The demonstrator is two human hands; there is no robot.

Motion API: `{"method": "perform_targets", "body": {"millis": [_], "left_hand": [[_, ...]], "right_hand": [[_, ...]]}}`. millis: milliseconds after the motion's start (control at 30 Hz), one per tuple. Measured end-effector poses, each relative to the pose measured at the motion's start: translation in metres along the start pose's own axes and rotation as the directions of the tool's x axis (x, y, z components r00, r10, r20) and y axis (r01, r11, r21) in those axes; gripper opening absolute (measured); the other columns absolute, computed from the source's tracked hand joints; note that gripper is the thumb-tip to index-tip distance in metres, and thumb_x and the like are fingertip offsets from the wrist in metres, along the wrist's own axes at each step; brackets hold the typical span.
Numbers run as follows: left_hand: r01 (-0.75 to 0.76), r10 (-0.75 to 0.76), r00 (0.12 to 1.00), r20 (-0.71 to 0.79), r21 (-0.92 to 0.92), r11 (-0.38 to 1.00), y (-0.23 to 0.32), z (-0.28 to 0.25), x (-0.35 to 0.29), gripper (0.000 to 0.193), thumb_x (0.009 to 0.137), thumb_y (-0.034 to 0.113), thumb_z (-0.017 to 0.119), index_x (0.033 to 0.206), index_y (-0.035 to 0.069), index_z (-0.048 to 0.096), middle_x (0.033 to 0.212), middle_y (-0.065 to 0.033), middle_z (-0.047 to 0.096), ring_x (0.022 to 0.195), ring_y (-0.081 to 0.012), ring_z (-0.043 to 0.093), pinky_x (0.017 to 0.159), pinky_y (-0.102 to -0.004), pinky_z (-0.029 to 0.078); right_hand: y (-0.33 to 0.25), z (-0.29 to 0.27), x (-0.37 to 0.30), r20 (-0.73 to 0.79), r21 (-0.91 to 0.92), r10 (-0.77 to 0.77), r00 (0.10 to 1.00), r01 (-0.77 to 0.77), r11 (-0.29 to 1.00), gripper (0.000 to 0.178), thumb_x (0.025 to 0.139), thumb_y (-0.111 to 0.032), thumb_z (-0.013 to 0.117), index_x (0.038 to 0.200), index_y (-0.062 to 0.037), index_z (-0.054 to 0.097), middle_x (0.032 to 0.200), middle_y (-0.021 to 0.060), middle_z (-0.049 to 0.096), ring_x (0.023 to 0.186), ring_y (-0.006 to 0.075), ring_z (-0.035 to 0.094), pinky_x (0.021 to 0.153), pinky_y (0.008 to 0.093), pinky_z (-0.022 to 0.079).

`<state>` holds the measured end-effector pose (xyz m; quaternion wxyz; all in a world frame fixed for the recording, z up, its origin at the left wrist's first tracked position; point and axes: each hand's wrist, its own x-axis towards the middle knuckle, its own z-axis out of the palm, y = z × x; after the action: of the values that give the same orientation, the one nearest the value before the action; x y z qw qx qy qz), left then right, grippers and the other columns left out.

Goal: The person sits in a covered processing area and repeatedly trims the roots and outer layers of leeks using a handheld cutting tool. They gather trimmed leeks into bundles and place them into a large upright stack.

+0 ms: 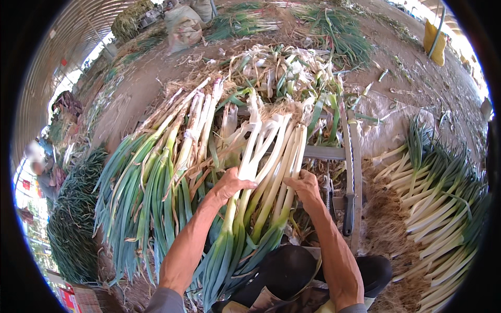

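From where I stand, the person has a loose bunch of green onions [276, 166] between both hands, above the lap, root ends pointing away and green tops trailing toward the knees. The left hand [233, 183] closes around the stalks on its side, thumb laid across them; the right hand [304, 186] pinches the outermost stalks on the other side with thumb and forefinger. The remaining fingers of both hands curl out of sight, so I cannot tell how tightly they sit. Gripping from the two sides, about where white turns to green, probably keeps the stalks fanned side by side and the pale lengths uncovered.

At the left forearm lies a broad heap of onions [141, 182], roots also facing away, presumably so that stalks can be drawn by the near end. To the right, a long knife [348, 215] lies along a narrow frame [357, 182], black handle toward the person, seemingly to suit the right hand. Beyond the bunch, pale scraps of leaf and skin [276, 68] gather in a mound. On the far right, more onions [425, 229] lie in a long row, roots inward and leaves outward, likely to keep the stalks parallel.
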<state>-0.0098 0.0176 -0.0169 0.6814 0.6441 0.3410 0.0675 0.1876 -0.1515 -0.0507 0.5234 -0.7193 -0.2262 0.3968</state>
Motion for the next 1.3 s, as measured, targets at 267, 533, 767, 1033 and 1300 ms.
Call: {"method": "perform_targets", "body": {"millis": [267, 533, 767, 1033, 1300], "left_hand": [[0.090, -0.087, 0.992, 0.096, -0.032, 0.995, 0.001, -0.003, 0.013, 0.041, 0.076, 0.023, 0.084, 0.107, 0.001, 0.070, 0.094, -0.0039, 0.069, 0.084, -0.0116, 0.063, 0.078, -0.0283, 0.050], [0.049, -0.038, 0.995, 0.093, -0.116, 0.992, 0.007, -0.004, -0.007, 0.048, 0.076, 0.022, 0.084, 0.116, 0.001, 0.067, 0.095, -0.0042, 0.069, 0.086, -0.0137, 0.065, 0.081, -0.0296, 0.053], [-0.005, 0.014, 0.996, 0.086, -0.100, 0.995, 0.036, 0.009, -0.045, 0.055, 0.076, 0.022, 0.087, 0.122, 0.000, 0.064, 0.105, -0.0074, 0.069, 0.099, -0.0155, 0.065, 0.090, -0.0295, 0.053], [-0.187, 0.183, 0.981, 0.064, 0.053, 0.981, 0.065, 0.042, -0.085, 0.075, 0.078, 0.033, 0.086, 0.136, -0.001, 0.052, 0.116, -0.0094, 0.065, 0.107, -0.0200, 0.061, 0.096, -0.0319, 0.050], [-0.394, 0.384, 0.919, 0.090, 0.242, 0.886, 0.061, 0.071, -0.101, 0.102, 0.068, 0.029, 0.094, 0.147, 0.001, 0.035, 0.137, -0.0141, 0.052, 0.127, -0.0258, 0.050, 0.110, -0.0380, 0.041]], "right_hand": [[-0.003, 0.011, 0.006, -0.012, 0.153, -0.016, 1.000, 0.017, 0.988, 0.047, 0.076, -0.026, 0.081, 0.104, 0.0096, 0.066, 0.089, 0.0144, 0.070, 0.075, 0.0229, 0.067, 0.069, 0.0361, 0.054], [-0.018, 0.019, -0.003, 0.193, 0.566, 0.042, 0.980, -0.146, 0.812, 0.047, 0.076, -0.022, 0.080, 0.110, 0.0077, 0.066, 0.095, 0.0144, 0.070, 0.082, 0.0219, 0.068, 0.074, 0.0358, 0.055], [-0.042, 0.012, -0.035, 0.206, 0.666, -0.055, 0.977, -0.099, 0.739, 0.048, 0.083, -0.024, 0.075, 0.118, 0.0057, 0.063, 0.103, 0.0115, 0.070, 0.084, 0.0198, 0.067, 0.077, 0.0352, 0.055], [-0.073, 0.016, -0.084, 0.167, 0.700, -0.123, 0.978, -0.029, 0.714, 0.047, 0.090, -0.028, 0.070, 0.124, 0.0030, 0.058, 0.107, 0.0127, 0.066, 0.093, 0.0219, 0.065, 0.079, 0.0366, 0.054], [-0.086, 0.031, -0.105, 0.126, 0.378, -0.285, 0.950, 0.220, 0.900, 0.077, 0.087, -0.034, 0.074, 0.136, 0.0071, 0.030, 0.120, 0.0225, 0.056, 0.105, 0.0308, 0.061, 0.089, 0.0382, 0.052]]}}
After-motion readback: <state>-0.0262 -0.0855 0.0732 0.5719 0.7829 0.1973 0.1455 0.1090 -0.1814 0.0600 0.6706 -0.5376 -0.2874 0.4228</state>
